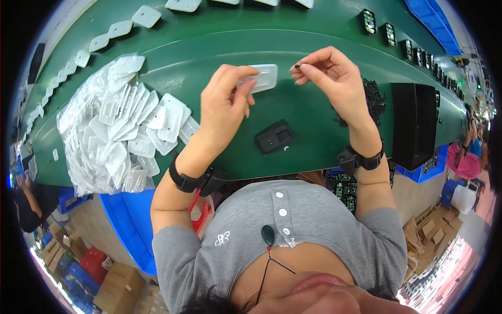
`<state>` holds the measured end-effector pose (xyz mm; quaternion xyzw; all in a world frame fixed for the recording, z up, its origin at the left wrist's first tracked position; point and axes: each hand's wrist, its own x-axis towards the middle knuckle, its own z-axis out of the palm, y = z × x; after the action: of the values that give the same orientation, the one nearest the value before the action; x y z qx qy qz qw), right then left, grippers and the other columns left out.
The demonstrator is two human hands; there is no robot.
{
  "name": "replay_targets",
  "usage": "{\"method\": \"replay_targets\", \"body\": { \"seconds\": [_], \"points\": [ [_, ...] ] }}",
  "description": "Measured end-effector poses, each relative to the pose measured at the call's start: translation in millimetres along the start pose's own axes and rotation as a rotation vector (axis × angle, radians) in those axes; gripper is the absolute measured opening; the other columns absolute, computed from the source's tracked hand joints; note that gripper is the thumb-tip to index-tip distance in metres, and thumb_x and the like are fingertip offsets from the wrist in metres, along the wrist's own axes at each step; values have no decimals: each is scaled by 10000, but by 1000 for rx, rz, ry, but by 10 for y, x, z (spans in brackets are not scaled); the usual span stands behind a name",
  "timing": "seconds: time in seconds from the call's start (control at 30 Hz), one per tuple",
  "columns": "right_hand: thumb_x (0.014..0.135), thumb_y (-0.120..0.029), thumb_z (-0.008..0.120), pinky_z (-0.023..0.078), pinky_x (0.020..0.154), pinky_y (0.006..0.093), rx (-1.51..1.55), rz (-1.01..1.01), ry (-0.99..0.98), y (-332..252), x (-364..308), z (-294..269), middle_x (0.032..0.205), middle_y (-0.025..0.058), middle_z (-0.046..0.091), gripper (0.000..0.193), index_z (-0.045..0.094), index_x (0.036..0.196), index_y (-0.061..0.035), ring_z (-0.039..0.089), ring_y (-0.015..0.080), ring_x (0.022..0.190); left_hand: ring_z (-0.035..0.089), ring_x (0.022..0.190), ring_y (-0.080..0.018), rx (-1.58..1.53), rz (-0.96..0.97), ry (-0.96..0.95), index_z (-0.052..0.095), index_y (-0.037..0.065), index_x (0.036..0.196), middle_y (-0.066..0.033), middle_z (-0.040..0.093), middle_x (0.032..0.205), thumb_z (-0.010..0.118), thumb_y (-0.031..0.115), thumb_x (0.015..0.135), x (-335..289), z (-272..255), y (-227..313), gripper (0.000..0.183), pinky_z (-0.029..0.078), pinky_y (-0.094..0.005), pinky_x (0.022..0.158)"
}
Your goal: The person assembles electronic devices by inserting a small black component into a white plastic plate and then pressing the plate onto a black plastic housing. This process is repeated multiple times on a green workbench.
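Between the thumb and fingers of my left hand [226,99] is a translucent white plastic plate [267,77] with rounded corners, tilted above the table. To its right, my right hand [334,78] pinches a tiny black part [298,66] at the fingertips, apart from the plate. Below and between the hands, a black plastic housing [274,137] rests on the green table, beside a small white crescent-shaped bit [286,148]. A heap of small black parts [373,102] lies next to my right wrist, partly hidden by it.
Left, a clear bag spills many white plates [125,120]. More white plates [121,29] line the far left edge of the green table [209,47]. A black box [413,125] stands at right, past which runs a row of black housings with circuit boards [390,34]. Blue bins [128,225] sit below.
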<state>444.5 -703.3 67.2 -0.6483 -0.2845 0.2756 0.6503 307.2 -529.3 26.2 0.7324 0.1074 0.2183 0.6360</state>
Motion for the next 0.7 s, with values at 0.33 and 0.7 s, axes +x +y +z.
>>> {"method": "replay_targets", "body": {
  "seconds": [0.33, 0.7],
  "points": [
    [905, -73, 666, 470, 734, 223, -62, 27, -41, 178, -22, 485, 909, 33, 639, 116, 623, 981, 4, 595, 101, 803, 604, 599, -132, 129, 152, -9, 643, 20, 1065, -82, 579, 863, 612, -55, 865, -22, -42, -5, 216, 480, -261, 500],
    [842, -79, 712, 326, 581, 205, -427, -166, 86, 150, -63, 500, 829, -23, 569, 89, 634, 858, -39, 468, 44, 693, 670, 767, -145, -295, -151, -16, 593, -63, 1052, -86, 607, 951, 587, -25, 918, -35, 2, -44, 140, 532, -232, 662]
  ]
}}
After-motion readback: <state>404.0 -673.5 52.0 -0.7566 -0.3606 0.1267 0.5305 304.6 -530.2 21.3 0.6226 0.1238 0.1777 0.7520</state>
